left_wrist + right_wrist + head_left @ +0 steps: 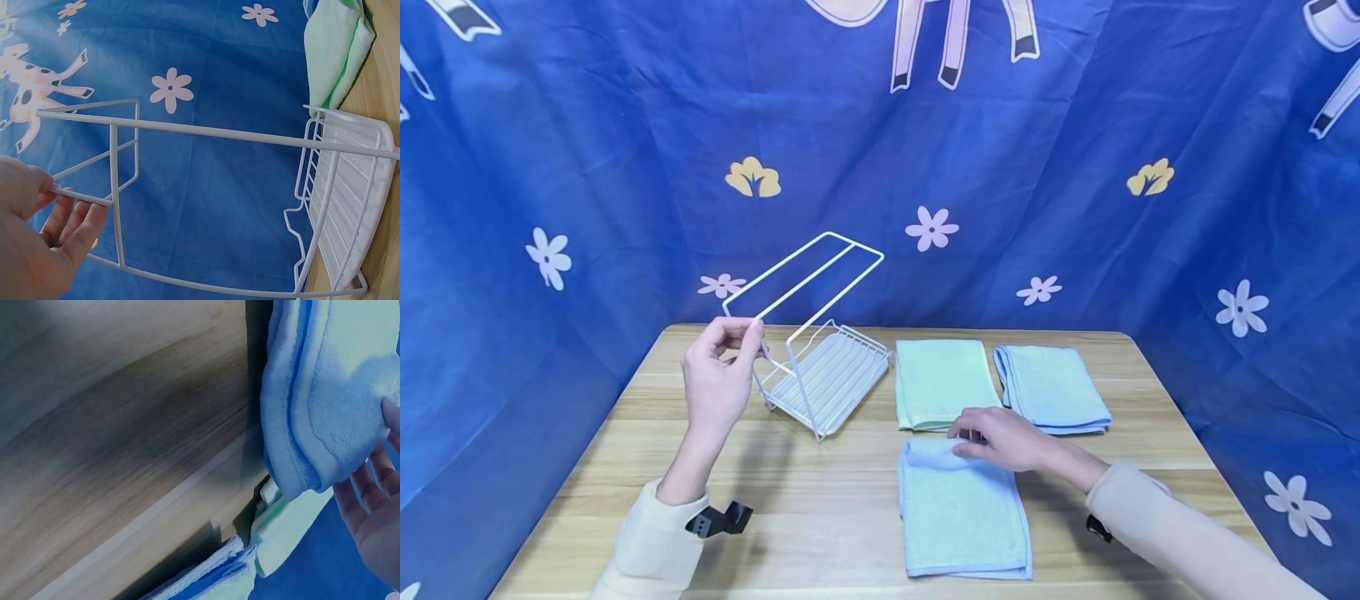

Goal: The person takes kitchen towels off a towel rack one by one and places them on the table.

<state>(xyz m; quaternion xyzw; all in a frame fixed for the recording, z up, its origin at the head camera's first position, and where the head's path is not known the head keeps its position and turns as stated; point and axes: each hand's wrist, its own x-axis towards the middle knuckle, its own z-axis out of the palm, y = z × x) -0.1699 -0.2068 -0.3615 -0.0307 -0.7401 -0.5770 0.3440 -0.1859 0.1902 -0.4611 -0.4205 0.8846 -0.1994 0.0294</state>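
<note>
My left hand [721, 375] pinches a thin bar of the white wire rack [820, 412] between thumb and fingertips. The rack's tall frame slants up from its ribbed base, which sits on the wooden table. In the left wrist view the rack [219, 132] reaches from my hand to the tabletop. My right hand [1000, 437] grips the far edge of the nearest folded blue towel [966, 525]. The right wrist view shows my thumb on the upper face of the blue towel [350, 412] and my other fingers at its underside.
Behind the gripped towel lie a folded light green towel [943, 383] and a second folded blue towel [1052, 387], side by side. The rack's base stands left of the green one. A blue patterned curtain [820, 125] hangs round the table's [827, 533] back and sides.
</note>
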